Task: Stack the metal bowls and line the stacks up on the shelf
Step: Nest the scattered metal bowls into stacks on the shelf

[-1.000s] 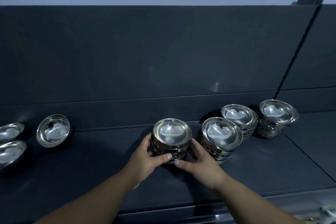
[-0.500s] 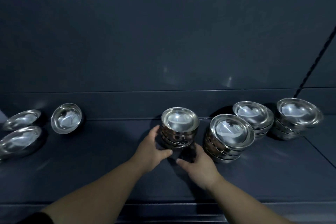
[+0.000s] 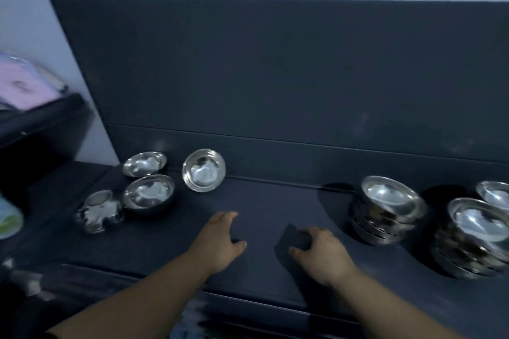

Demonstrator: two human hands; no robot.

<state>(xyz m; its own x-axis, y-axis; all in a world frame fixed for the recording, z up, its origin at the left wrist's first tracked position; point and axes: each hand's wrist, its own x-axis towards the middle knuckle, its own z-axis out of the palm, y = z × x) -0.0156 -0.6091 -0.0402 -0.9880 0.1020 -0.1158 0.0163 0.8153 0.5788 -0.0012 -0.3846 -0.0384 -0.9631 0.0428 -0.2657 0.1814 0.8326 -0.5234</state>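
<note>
Hovering over the dark shelf (image 3: 264,209), the left hand (image 3: 219,239) is open and empty; the right hand (image 3: 323,252) is half curled, holding nothing. At left lie four loose bowls (image 3: 148,194), one tipped against the back wall. At right three stacks (image 3: 385,215) show, two cut by the frame edge, blurred, bowls uncountable.

A shop, it seems; dark display shelf (image 3: 261,217) with tall back panel (image 3: 275,77); steel bowls (image 3: 204,170) laid out.
</note>
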